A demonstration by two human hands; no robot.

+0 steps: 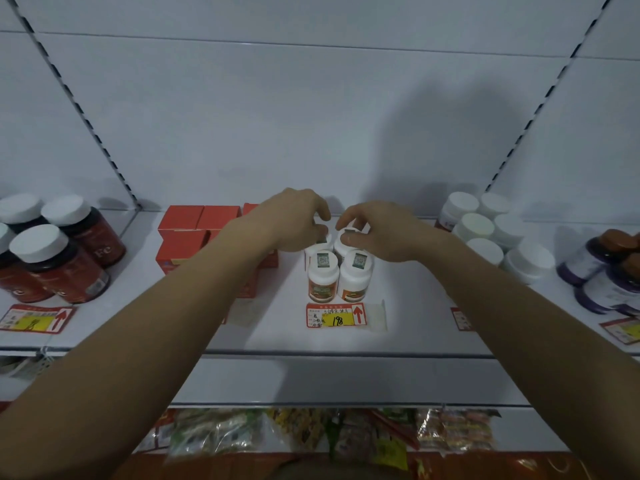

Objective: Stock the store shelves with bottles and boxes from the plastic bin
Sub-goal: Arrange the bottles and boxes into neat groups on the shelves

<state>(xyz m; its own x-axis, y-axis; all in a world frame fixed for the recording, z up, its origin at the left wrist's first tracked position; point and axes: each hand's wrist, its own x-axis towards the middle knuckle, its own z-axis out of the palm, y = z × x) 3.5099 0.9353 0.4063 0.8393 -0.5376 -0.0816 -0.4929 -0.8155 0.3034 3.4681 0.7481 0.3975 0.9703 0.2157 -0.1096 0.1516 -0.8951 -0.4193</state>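
Two small white bottles with orange labels stand side by side on the white shelf (408, 327), the front left bottle (323, 279) and the front right bottle (356, 277). Behind them stand two more white bottles. My left hand (294, 220) grips the cap of the back left bottle, which is mostly hidden under my fingers. My right hand (377, 233) pinches the cap of the back right bottle (346, 237). The plastic bin is out of view.
Red boxes (183, 233) stand left of the bottles, partly behind my left arm. Dark red bottles (59, 258) fill the far left; white-capped bottles (491, 230) and purple ones (602, 271) the right. A red price tag (334, 315) lies at the front. Packaged goods (311, 434) sit on the shelf below.
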